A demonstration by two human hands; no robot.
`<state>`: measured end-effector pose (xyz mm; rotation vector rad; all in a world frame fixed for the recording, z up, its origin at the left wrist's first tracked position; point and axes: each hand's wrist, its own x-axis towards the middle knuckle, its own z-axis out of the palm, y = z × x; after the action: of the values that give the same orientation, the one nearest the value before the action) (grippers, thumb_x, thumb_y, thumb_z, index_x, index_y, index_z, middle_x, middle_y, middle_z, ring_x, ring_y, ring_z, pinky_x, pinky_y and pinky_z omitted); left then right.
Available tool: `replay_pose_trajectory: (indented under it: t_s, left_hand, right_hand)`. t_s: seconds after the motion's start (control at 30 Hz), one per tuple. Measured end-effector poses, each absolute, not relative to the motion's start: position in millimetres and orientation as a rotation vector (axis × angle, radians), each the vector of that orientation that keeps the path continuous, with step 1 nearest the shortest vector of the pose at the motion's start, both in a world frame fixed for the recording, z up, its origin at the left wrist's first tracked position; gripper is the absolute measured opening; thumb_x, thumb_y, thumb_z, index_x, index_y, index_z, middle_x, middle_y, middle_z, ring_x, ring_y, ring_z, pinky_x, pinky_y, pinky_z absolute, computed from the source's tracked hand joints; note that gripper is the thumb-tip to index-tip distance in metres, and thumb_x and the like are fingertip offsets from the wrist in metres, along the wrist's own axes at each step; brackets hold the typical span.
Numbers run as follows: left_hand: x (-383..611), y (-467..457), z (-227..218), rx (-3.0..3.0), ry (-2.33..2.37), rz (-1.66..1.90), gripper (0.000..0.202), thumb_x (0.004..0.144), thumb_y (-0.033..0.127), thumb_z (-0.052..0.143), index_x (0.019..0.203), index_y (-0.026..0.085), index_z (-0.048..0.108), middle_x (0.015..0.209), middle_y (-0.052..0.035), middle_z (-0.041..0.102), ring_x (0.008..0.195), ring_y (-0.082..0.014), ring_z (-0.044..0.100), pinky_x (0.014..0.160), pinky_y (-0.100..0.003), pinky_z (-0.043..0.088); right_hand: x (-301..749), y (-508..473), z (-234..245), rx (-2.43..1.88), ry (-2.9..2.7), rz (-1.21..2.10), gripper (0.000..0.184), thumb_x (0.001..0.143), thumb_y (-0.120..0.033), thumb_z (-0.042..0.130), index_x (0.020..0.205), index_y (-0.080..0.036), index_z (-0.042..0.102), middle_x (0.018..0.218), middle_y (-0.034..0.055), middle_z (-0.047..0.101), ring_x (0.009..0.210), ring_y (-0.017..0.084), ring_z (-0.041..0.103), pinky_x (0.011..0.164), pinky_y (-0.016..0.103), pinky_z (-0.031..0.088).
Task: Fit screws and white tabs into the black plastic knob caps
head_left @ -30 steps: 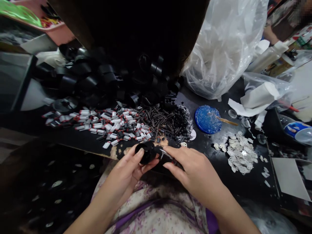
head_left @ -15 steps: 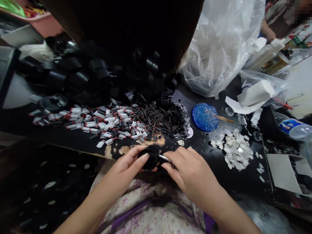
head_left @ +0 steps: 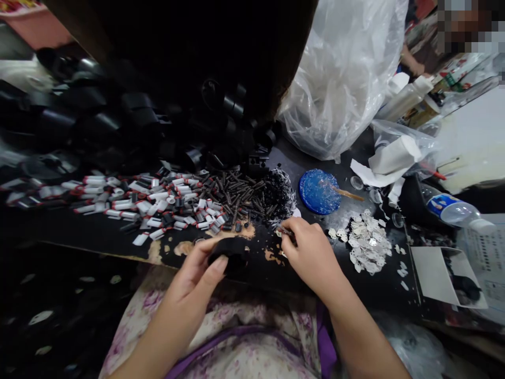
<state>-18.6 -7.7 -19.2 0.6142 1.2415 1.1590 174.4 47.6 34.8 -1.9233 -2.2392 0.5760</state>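
My left hand [head_left: 197,281] is closed around a round black plastic part [head_left: 229,251] just above the table's near edge. My right hand [head_left: 310,252] has its fingers pinched on a thin metal tool, apparently tweezers [head_left: 283,230], whose tip rests at the edge of a heap of small black pieces [head_left: 278,197]. Beside that heap lie dark coil springs [head_left: 236,197] and a long spread of small white, red and black parts [head_left: 130,202]. Flat silvery metal pieces [head_left: 369,242] lie scattered to the right of my right hand.
A blue round lid [head_left: 317,190] with a wooden stick sits on the black worn table [head_left: 260,266]. Black plastic housings [head_left: 118,126] are piled at the back. A big clear plastic bag [head_left: 347,73], a water bottle [head_left: 450,209] and papers crowd the right. Another person's arm [head_left: 410,63] shows far right.
My right hand left the black part and moved up and right with the metal tool to the heap of small black pieces. My left hand kept holding the black part.
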Motion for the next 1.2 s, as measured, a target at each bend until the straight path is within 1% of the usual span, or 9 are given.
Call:
replay_pose_trajectory:
  t_s: [0.1, 0.2, 0.37, 0.53, 0.6, 0.77, 0.87, 1.03, 1.2]
  left_hand:
    - [-13, -5, -20, 0.479, 1.112, 1.170, 0.024, 0.085, 0.038, 0.071, 0.107, 0.031, 0.069, 0.109, 0.0016, 0.071, 0.101, -0.0189, 0.066, 0.092, -0.030, 0.056]
    - [-13, -2, -16, 0.383, 1.091, 1.205, 0.018, 0.083, 0.035, 0.074, 0.100, 0.029, 0.072, 0.104, 0.0021, 0.073, 0.096, -0.0175, 0.068, 0.086, -0.028, 0.059]
    - [-13, 1, -10, 0.336, 1.080, 1.200, 0.016, 0.082, 0.032, 0.075, 0.098, 0.028, 0.073, 0.103, 0.0020, 0.074, 0.096, -0.0170, 0.068, 0.086, -0.026, 0.060]
    - [-12, 0, -11, 0.319, 1.074, 1.197, 0.018, 0.084, 0.032, 0.073, 0.101, 0.026, 0.072, 0.105, 0.0008, 0.074, 0.098, -0.0170, 0.067, 0.088, -0.026, 0.059]
    - [-12, 0, -9, 0.300, 1.075, 1.211, 0.018, 0.086, 0.031, 0.070, 0.103, 0.025, 0.070, 0.107, 0.0000, 0.073, 0.098, -0.0174, 0.068, 0.088, -0.028, 0.059]
    - [-7, 4, 0, 0.198, 0.947, 1.135, 0.019, 0.091, 0.032, 0.064, 0.108, 0.026, 0.067, 0.114, -0.0034, 0.072, 0.104, -0.0231, 0.068, 0.092, -0.038, 0.058]
    - [-2, 6, 1, 0.180, 0.940, 1.119, 0.018, 0.088, 0.031, 0.068, 0.105, 0.024, 0.069, 0.109, -0.0042, 0.074, 0.101, -0.0221, 0.069, 0.092, -0.037, 0.058]
    - [2, 2, -2, 0.252, 1.022, 1.223, 0.021, 0.082, 0.033, 0.075, 0.102, 0.026, 0.070, 0.108, -0.0015, 0.072, 0.105, -0.0216, 0.066, 0.094, -0.035, 0.057]
    - [0, 0, -1, 0.251, 1.023, 1.200, 0.021, 0.082, 0.034, 0.075, 0.102, 0.027, 0.070, 0.109, -0.0007, 0.073, 0.105, -0.0211, 0.067, 0.094, -0.033, 0.056]
  right_hand:
    - [173, 60, 24, -1.942, -2.418, 0.340, 0.011, 0.094, -0.020, 0.053, 0.093, -0.018, 0.064, 0.094, 0.0043, 0.070, 0.083, 0.021, 0.062, 0.076, 0.034, 0.032]
    - [169, 63, 20, -1.883, -2.540, 0.139, 0.016, 0.097, -0.023, 0.050, 0.089, -0.018, 0.063, 0.088, 0.0051, 0.068, 0.077, 0.021, 0.061, 0.072, 0.036, 0.029]
    - [162, 62, 25, -1.760, -2.695, 0.069, 0.013, 0.095, -0.020, 0.053, 0.088, -0.017, 0.063, 0.085, 0.0063, 0.067, 0.073, 0.022, 0.061, 0.071, 0.037, 0.028]
    - [154, 66, 27, -1.738, -2.737, 0.123, 0.014, 0.093, -0.018, 0.052, 0.086, -0.016, 0.064, 0.084, 0.0066, 0.067, 0.072, 0.022, 0.061, 0.073, 0.038, 0.030]
    - [153, 65, 28, -1.738, -2.701, 0.207, 0.013, 0.091, -0.018, 0.053, 0.084, -0.015, 0.063, 0.083, 0.0062, 0.068, 0.073, 0.022, 0.061, 0.074, 0.037, 0.032]
    - [151, 47, 34, -1.669, -2.326, 0.614, 0.008, 0.087, -0.016, 0.061, 0.079, -0.018, 0.062, 0.079, -0.0012, 0.065, 0.073, 0.015, 0.057, 0.074, 0.030, 0.035]
    - [150, 35, 35, -1.594, -2.220, 0.670, 0.009, 0.086, -0.016, 0.064, 0.078, -0.019, 0.063, 0.078, -0.0020, 0.064, 0.073, 0.014, 0.056, 0.074, 0.029, 0.035]
    - [149, 28, 33, -1.541, -2.110, 0.670, 0.003, 0.090, -0.019, 0.064, 0.089, -0.021, 0.066, 0.084, -0.0008, 0.067, 0.078, 0.015, 0.060, 0.076, 0.031, 0.035]
    - [149, 24, 37, -1.499, -2.046, 0.684, 0.008, 0.088, -0.017, 0.064, 0.082, -0.021, 0.064, 0.080, -0.0018, 0.065, 0.077, 0.015, 0.059, 0.074, 0.030, 0.037]
